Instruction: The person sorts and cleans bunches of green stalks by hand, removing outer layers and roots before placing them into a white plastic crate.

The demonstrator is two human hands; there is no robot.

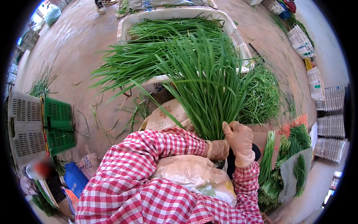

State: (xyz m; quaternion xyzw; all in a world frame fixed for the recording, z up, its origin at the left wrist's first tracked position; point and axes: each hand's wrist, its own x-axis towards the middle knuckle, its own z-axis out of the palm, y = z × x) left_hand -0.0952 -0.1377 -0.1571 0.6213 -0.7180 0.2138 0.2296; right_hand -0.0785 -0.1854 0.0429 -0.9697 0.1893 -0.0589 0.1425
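A large bunch of long green leaves, apparently garlic chives, stands fanned out over my lap, tips pointing away from me. My left hand, in a tan glove, is wrapped around the lower end of the bunch; its fingers are mostly hidden. My right hand, gloved alike, is curled at the right edge of the bunch, thumb against the leaves. Whether it pinches any of them cannot be made out. Ahead, a white plastic crate holds more of these leaves in layers, some hanging over its front left rim.
A heap of loose leaves lies right of the crate. Tied bundles rest at my right on cardboard. Green and grey crates stand at left, near a blue bag. A person's feet show at the far left.
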